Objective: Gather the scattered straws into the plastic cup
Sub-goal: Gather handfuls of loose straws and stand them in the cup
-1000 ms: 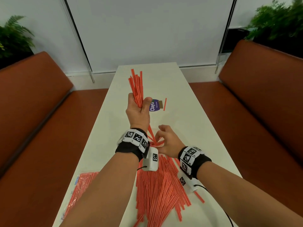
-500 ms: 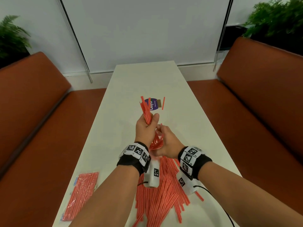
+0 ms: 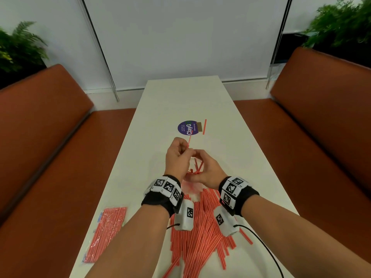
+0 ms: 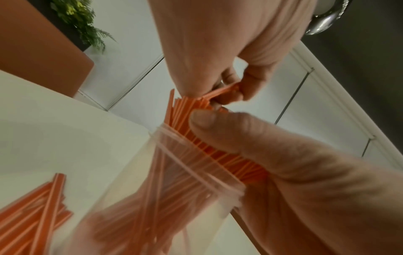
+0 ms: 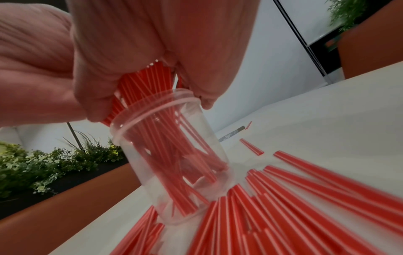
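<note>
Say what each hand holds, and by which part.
Left hand: grip on the upper ends of the straw bundle standing in the plastic cup. Right hand: curled around those straws at the cup's rim.

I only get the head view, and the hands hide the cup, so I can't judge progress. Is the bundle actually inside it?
Observer: Yes. The right wrist view shows the straws standing inside the clear plastic cup, with their tops above its rim.
Operator: Is it upright?
Observer: It stands on its base on the table, and loose straws lie right against that base.
Operator: How's the grip?
Observer: In the left wrist view, the left hand has its thumb pressed on the bundle just above the rim. The right hand pinches the tops.
</note>
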